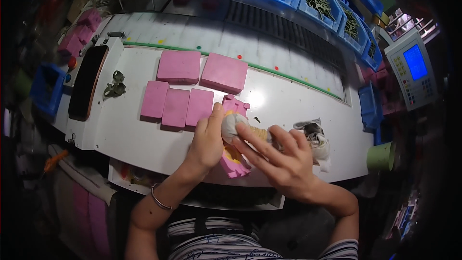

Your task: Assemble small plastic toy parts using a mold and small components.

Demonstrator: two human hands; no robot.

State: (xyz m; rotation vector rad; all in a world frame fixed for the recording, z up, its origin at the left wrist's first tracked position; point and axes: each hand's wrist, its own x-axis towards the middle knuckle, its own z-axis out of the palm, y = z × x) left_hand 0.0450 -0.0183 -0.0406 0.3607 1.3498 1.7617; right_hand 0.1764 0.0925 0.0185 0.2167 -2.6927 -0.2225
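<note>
Left hand [207,139] steadies pink mould [234,137] at tabletop [288,101] front edge, fingers closed on it. Right hand [279,156] pinches white wad [233,124] into the mould. Risk: mould overhangs; hard pressing could tip it off.

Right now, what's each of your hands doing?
Left hand: closed on the pink mould, steadying it on the white table.
Right hand: closed on the white cloth wad, fingers pressing it into the mould.
</note>
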